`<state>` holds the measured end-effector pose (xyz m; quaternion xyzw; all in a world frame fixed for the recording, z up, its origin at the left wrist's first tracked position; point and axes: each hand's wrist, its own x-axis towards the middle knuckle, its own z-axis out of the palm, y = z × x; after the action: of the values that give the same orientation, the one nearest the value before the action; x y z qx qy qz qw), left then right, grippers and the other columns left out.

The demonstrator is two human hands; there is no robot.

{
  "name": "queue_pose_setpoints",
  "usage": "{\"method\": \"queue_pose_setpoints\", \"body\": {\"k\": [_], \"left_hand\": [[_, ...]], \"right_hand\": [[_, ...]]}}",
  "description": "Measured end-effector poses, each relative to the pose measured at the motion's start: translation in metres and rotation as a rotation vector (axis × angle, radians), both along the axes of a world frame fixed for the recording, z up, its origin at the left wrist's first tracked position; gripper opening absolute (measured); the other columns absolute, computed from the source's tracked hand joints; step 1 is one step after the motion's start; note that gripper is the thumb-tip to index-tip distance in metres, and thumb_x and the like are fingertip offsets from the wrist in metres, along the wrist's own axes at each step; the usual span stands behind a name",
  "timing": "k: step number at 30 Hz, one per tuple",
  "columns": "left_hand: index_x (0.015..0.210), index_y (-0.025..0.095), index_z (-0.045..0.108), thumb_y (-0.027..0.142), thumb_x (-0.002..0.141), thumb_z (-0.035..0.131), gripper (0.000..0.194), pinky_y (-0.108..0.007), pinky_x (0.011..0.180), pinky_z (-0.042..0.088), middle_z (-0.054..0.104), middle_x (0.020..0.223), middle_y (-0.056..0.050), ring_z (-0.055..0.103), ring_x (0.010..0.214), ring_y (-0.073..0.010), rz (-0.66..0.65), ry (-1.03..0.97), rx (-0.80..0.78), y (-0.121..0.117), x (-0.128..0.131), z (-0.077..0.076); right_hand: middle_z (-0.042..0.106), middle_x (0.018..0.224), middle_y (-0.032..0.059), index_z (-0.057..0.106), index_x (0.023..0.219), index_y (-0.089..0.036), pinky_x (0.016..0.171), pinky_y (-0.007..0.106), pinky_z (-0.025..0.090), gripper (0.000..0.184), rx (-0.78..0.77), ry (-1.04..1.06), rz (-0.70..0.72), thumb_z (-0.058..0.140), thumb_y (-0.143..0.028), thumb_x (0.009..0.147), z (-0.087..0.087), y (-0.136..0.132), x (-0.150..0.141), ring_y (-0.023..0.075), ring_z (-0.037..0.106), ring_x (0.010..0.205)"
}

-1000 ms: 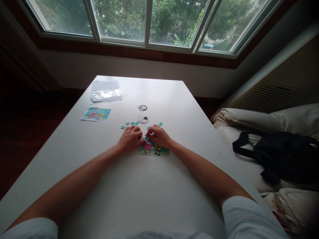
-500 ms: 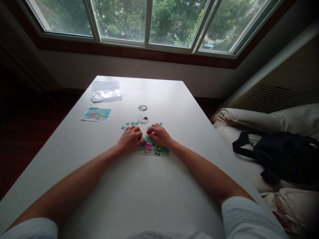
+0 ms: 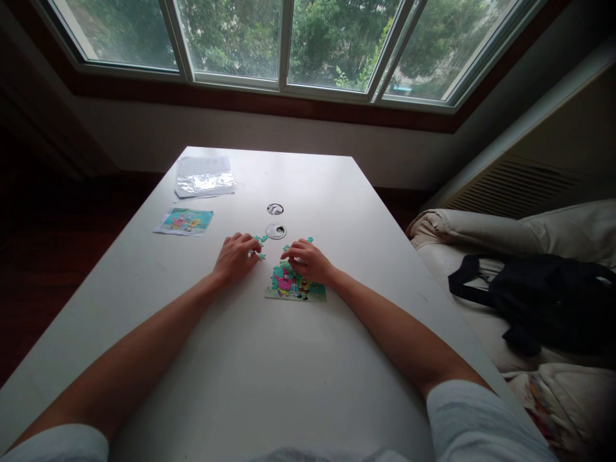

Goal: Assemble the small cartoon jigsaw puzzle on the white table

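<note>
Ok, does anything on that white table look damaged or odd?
Nothing stands out. The flat, multicoloured jigsaw has a ragged upper-left edge, but loose teal puzzle pieces lie nearby, so it seems merely incomplete.

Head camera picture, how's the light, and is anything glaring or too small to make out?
Head view: daylight seems to come from the window, with the floor very dark; head view: glare on the plastic packet, pale sheen on the table's far end; head view: the puzzle is small, and whether the left hand grips a piece is unclear.
</note>
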<state>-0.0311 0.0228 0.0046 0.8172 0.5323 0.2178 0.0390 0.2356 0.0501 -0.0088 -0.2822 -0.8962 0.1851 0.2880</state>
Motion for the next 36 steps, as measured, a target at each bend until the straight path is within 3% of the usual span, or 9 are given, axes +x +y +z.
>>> {"method": "queue_pose_setpoints", "body": {"k": [6, 18, 29, 36], "left_hand": [[0.094, 0.026, 0.072, 0.021, 0.086, 0.061, 0.015, -0.040, 0.084, 0.043, 0.068, 0.099, -0.005, 0.057, 0.095, -0.0252, -0.040, 0.010, -0.023, 0.003, -0.007, -0.001], [0.098, 0.028, 0.075, 0.029, 0.088, 0.066, 0.014, -0.042, 0.087, 0.042, 0.070, 0.101, -0.005, 0.056, 0.097, -0.0261, -0.070, 0.054, -0.014, -0.004, 0.003, 0.002], [0.097, 0.025, 0.073, 0.027, 0.086, 0.065, 0.014, -0.041, 0.091, 0.045, 0.066, 0.106, -0.006, 0.055, 0.101, -0.0262, -0.067, -0.018, -0.143, -0.003, 0.004, 0.004], [0.092, 0.023, 0.068, 0.026, 0.079, 0.070, 0.013, -0.042, 0.095, 0.042, 0.064, 0.108, -0.006, 0.055, 0.105, -0.0273, -0.142, -0.010, -0.250, -0.005, 0.008, 0.009]], "right_hand": [[0.067, 0.086, 0.0050, 0.074, 0.095, -0.024, 0.082, 0.036, 0.047, 0.023, 0.007, 0.036, -0.014, 0.058, -0.009, 0.088, -0.001, 0.001, 0.002, 0.0221, 0.055, 0.087], [0.066, 0.084, 0.0045, 0.074, 0.093, -0.024, 0.082, 0.035, 0.047, 0.023, 0.000, 0.005, -0.001, 0.060, -0.007, 0.085, -0.002, 0.003, 0.002, 0.0221, 0.055, 0.087], [0.066, 0.085, 0.0044, 0.073, 0.094, -0.023, 0.081, 0.034, 0.047, 0.021, 0.027, 0.016, 0.022, 0.062, -0.007, 0.085, -0.004, 0.004, 0.003, 0.0216, 0.054, 0.087], [0.066, 0.085, 0.0041, 0.073, 0.094, -0.023, 0.081, 0.034, 0.046, 0.020, 0.033, 0.020, 0.025, 0.062, -0.008, 0.085, -0.005, 0.004, 0.002, 0.0214, 0.054, 0.086]]}}
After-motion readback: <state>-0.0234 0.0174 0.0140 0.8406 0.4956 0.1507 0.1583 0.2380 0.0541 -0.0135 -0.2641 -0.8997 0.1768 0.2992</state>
